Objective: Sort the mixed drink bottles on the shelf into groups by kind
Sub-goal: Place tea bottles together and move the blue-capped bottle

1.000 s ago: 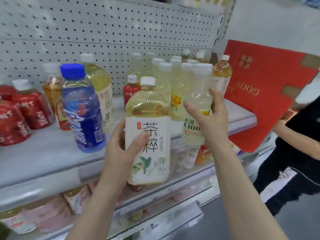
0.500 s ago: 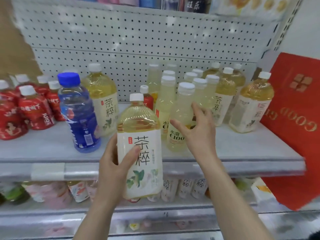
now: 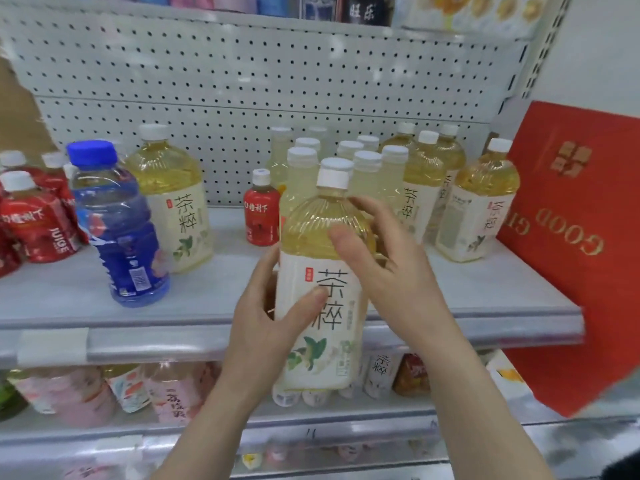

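My left hand [image 3: 273, 327] grips a big yellow tea bottle [image 3: 322, 306] with a white label, held upright in front of the shelf [image 3: 207, 299]. My right hand [image 3: 388, 268] curls round the same bottle's shoulder from the right. On the shelf stand another yellow tea bottle [image 3: 173, 199] at the left, three more at the right [image 3: 481, 206], and a cluster of pale lemon drink bottles [image 3: 367, 168] behind the held one. A blue-capped blue bottle [image 3: 117, 230], a small red bottle [image 3: 261, 213] and red juice bottles [image 3: 31, 216] at the far left also stand there.
A red gift box [image 3: 581, 237] leans at the shelf's right end. White pegboard [image 3: 242, 81] backs the shelf. The lower shelf [image 3: 242, 420] holds several pink and white bottles. Bare shelf shows between the blue bottle and the held tea bottle.
My right hand has let go of the pale lemon bottle and come onto the tea bottle. The tea bottle has moved right and up, in front of the lemon cluster.
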